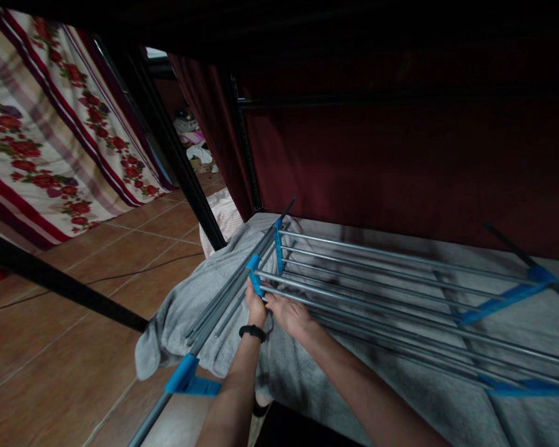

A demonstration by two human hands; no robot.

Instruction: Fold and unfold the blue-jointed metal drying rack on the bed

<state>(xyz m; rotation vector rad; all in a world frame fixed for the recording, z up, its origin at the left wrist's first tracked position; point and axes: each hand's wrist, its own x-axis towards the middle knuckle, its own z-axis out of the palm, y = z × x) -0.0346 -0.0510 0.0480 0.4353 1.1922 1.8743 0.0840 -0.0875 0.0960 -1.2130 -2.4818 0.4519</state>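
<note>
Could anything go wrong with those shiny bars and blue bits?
Maybe! Fingers could get pinched, because the left hand and right hand are right by the blue bracket where metal bars join. The bars might wobble, since the grey blanket beneath looks soft and rumpled. And someone could trip on the dark cable across the floor.

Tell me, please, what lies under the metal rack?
A grey cloth lies under the metal rack, showing between its bars. What the cloth itself covers cannot be seen.
</note>
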